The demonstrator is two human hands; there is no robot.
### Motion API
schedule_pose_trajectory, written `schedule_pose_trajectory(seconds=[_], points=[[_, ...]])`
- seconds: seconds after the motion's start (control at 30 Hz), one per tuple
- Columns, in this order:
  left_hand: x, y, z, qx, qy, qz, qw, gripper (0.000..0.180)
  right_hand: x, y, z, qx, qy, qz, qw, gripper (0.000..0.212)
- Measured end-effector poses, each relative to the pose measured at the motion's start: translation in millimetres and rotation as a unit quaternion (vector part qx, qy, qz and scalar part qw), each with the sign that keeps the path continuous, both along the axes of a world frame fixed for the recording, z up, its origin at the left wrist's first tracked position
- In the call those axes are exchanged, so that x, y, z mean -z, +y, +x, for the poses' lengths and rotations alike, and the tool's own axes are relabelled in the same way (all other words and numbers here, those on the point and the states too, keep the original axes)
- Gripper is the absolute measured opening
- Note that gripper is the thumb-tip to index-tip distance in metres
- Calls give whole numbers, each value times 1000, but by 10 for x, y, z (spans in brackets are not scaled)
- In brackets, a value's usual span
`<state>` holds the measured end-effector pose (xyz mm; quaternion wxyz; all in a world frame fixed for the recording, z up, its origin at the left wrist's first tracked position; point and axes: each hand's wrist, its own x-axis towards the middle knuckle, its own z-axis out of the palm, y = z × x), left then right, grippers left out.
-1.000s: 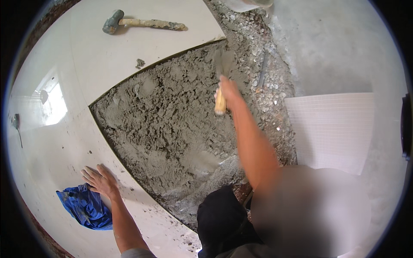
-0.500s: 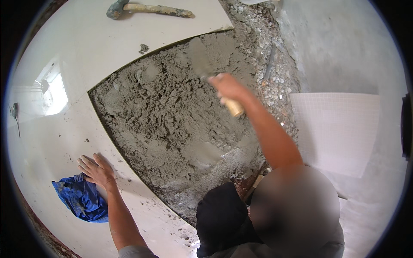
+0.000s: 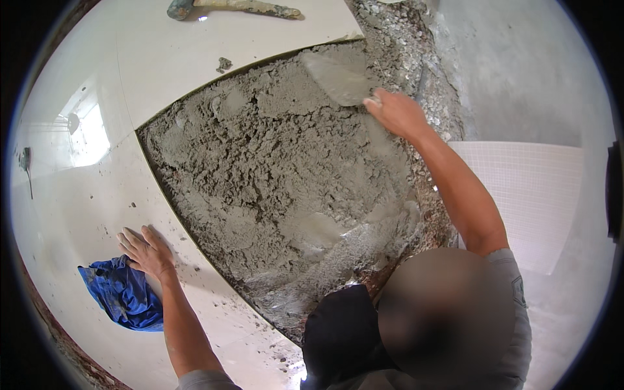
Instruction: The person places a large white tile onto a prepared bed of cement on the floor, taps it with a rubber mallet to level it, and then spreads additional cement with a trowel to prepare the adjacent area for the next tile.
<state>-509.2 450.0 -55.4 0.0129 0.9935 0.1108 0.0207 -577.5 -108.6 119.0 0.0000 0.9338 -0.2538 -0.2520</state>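
Trowel (image 3: 338, 77) blade, flat and grey with mortar, lies on the far right corner of the wet mortar bed (image 3: 279, 182), its long axis running from my right hand (image 3: 398, 114) up and to the left toward the edge of the pale tile (image 3: 214, 39) beyond. My right hand is curled closed around the handle, which is hidden inside my grip, and my arm reaches out across the right edge of the bed. The blade sits just ahead of and to the left of that hand, so the right hand is by far the nearer one; the rough, unsmoothed mortar spreads leftward and back toward me from it.

My left hand (image 3: 146, 250) is well apart from the tool, down at the near left. It lies open, fingers spread, palm flat on the glossy floor tile (image 3: 71, 195) just beside the bed's lower edge, holding nothing. Its outer edge touches a crumpled blue rag (image 3: 123, 292) lying on the same tile.

At the top, a hammer (image 3: 227, 6) rests on the far tile, its handle running left to right. A small clod of mortar (image 3: 223, 64) sits on that tile too. Loose gravel (image 3: 403, 39) lines the bed's right side.
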Motion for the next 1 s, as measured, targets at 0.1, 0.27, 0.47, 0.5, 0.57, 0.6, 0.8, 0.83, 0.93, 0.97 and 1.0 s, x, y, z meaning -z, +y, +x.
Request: schedule_pose_trajectory(seconds=[0.1, 0.27, 0.47, 0.5, 0.57, 0.6, 0.8, 0.83, 0.93, 0.97, 1.0], points=[[8, 3, 14, -1, -1, 16, 1000, 65, 61, 32, 230, -31, 19, 19, 999, 45], [23, 15, 2, 9, -11, 4, 1000, 65, 261, -533, 161, 5, 15, -58, 998, 47], [42, 32, 15, 7, -8, 14, 1000, 64, 211, -682, -275, 6, -53, -118, 992, 42], [45, 34, 14, 2, -7, 20, 1000, 64, 189, -586, -348, 30, -14, -97, 995, 40], [48, 37, 16, 4, -6, 15, 1000, 64, 187, -364, -579, 42, -19, -68, 997, 38], [50, 40, 12, 9, -14, 21, 1000, 63, 209, -321, -627, 1, -6, -82, 997, 38], [81, 73, 29, 12, -16, 32, 999, 63, 436, -795, -545, -29, -48, -151, 987, 39], [89, 83, 32, 11, -26, 33, 999, 63, 449, -896, -494, -18, -40, -152, 987, 38], [108, 114, 26, 15, -28, 28, 999, 62, 439, -955, -438, 27, -24, -119, 992, 40], [114, 116, 33, 15, -25, 27, 999, 63, 415, -914, -425, 44, -19, -96, 994, 41], [113, 123, 29, 10, -19, 30, 999, 63, 387, -851, -418, 48, -31, -79, 995, 42]])
